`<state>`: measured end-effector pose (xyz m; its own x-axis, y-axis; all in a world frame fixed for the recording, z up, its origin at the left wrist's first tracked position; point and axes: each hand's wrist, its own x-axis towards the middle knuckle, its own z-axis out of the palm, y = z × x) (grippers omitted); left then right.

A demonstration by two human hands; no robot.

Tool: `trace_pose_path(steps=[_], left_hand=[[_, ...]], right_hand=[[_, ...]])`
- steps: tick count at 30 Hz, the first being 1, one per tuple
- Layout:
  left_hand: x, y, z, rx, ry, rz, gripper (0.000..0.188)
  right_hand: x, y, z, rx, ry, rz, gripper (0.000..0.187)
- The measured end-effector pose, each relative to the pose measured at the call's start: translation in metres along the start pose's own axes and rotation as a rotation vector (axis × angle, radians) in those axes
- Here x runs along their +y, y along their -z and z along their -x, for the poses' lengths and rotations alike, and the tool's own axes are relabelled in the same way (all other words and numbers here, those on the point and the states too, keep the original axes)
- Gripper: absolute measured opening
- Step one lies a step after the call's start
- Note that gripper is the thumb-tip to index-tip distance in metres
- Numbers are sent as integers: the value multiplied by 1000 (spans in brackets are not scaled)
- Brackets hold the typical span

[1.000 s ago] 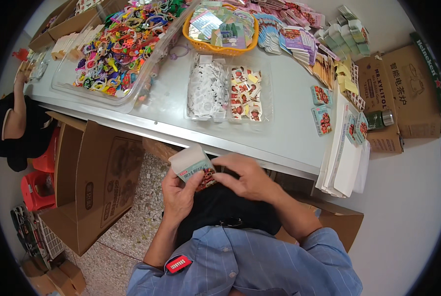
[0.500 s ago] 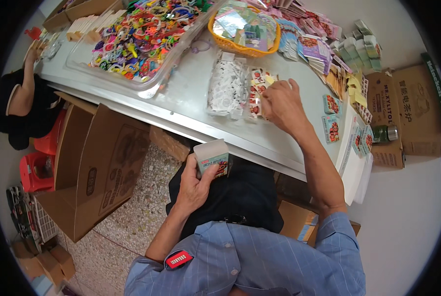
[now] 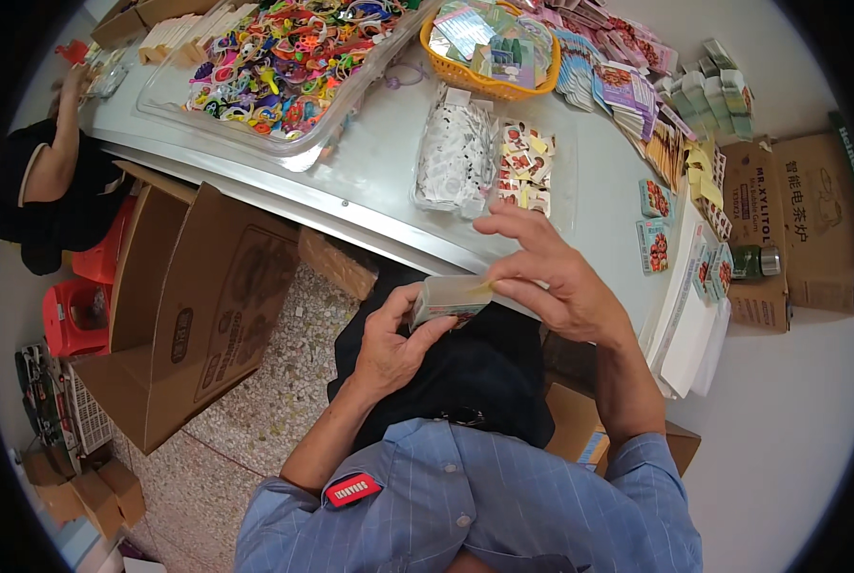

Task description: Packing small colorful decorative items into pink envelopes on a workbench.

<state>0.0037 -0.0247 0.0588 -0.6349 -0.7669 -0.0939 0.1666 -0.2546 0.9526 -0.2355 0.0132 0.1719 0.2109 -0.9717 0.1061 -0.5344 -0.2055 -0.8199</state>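
Above my lap, my left hand [image 3: 389, 349] grips a small printed carton [image 3: 451, 296] in pale green, tilted so that its open end points away and to the right. At that open end my right hand [image 3: 560, 291] pinches a small yellowish slip [image 3: 487, 285] between thumb and forefinger; the other fingers are lifted. Beyond, on the table, small red, white and yellow printed pieces [image 3: 525, 167] fill part of a clear tray. Just left of them is a clear container of black-and-white packets [image 3: 453, 158]. What lies inside the carton is hidden.
Colourful plastic trinkets fill a large clear bin [image 3: 293, 158]. A yellow basket [image 3: 503, 89] holds printed cards, with stacked flat packs [image 3: 627, 95] beside it. Several small boxes [image 3: 653, 245] are on the right. A big cardboard box [image 3: 212, 315] stands at left, near another person's arm [image 3: 59, 153].
My right hand has come back from the printed pieces to the carton, bringing a small slip. My left hand has moved slightly right and tipped the carton toward it.
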Motion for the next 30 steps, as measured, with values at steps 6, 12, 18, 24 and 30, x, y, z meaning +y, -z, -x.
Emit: trace_pose_path(steps=[6, 12, 18, 24, 30], left_hand=[[-3, 0, 3, -13, 4, -63, 38], [-8, 2, 5, 25, 12, -57, 40], [-15, -2, 4, 2, 38, -51, 40], [-20, 1, 9, 32, 68, -75, 39], [-24, 7, 4, 51, 90, -40, 39]], right_hand=[[-11, -9, -5, -146, 94, 448, 17], [15, 37, -34, 342, 50, 369, 24], [110, 109, -123, 565, 69, 853, 46], [144, 126, -162, 477, -7, 1085, 64], [140, 126, -154, 470, -80, 891, 55]])
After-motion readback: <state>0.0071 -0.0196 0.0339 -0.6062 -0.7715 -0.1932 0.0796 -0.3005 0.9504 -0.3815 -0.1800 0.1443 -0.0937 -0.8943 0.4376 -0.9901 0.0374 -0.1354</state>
